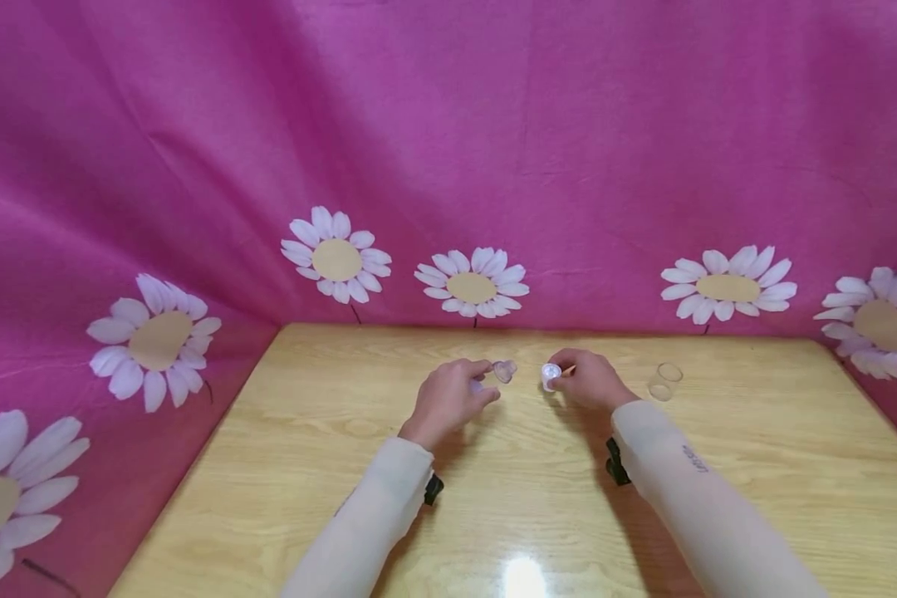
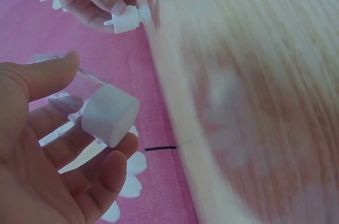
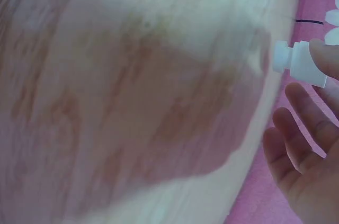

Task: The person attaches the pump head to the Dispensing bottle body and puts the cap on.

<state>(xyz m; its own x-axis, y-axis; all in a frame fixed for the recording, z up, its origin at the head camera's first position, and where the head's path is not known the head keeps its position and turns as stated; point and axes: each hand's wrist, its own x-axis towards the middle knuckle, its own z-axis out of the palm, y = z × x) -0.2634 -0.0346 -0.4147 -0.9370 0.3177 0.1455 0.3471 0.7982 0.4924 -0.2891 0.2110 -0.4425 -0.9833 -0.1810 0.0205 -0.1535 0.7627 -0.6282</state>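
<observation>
My left hand [image 1: 444, 403] holds a small clear bottle [image 2: 110, 115] with a whitish, opaque-looking end. In the left wrist view the thumb lies along its clear side and the fingers curl beneath it. Across a short gap, my right hand [image 1: 594, 380] pinches a white pump top [image 3: 308, 64] between thumb and fingers. A narrow nozzle sticks out at one end of the pump top, and a paler collar is at the other. In the right wrist view the other fingers are spread below it. Bottle and pump top are apart, both above the table.
A clear cylindrical cap [image 1: 660, 394] is on the wooden table [image 1: 329, 490], to the right of my right hand. Pink cloth [image 1: 583, 149] printed with white daisies hangs behind the table and along its sides.
</observation>
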